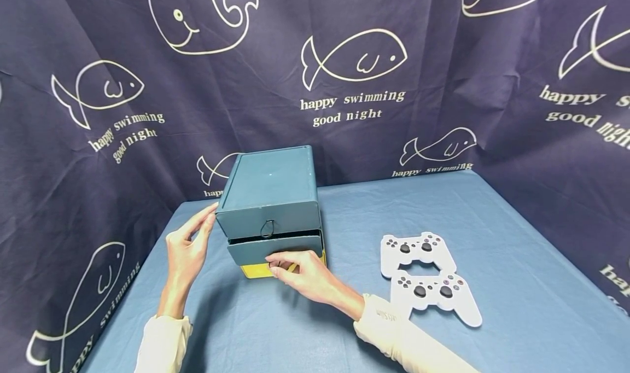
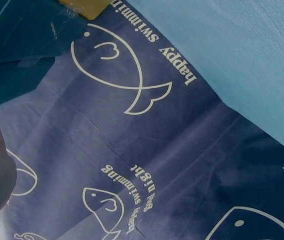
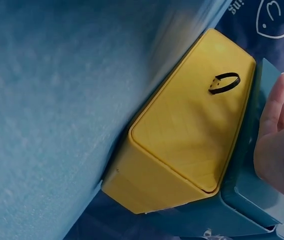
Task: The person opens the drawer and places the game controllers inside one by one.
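A stack of drawer boxes stands on the table: a teal top box [image 1: 275, 181], a teal middle drawer [image 1: 251, 248] and a yellow bottom drawer [image 3: 187, 130]. The middle drawer juts forward, leaving a dark gap above its front. My right hand [image 1: 312, 277] pinches the small dark pull loop on that drawer, thumb below the fingers. With its fingers nearly straight, my left hand [image 1: 187, 247] touches the top box at its front left corner. Another pull loop [image 1: 267, 229] hangs on the top box's front. In the right wrist view, the yellow drawer's black loop [image 3: 228, 82] shows.
Two white game controllers, one farther back [image 1: 418, 252] and one nearer [image 1: 435, 296], lie right of the stack, beside my right forearm. A blue cloth covers the table [image 1: 354, 214]. Behind and along the sides hangs a dark blue curtain [image 1: 354, 149] with fish drawings.
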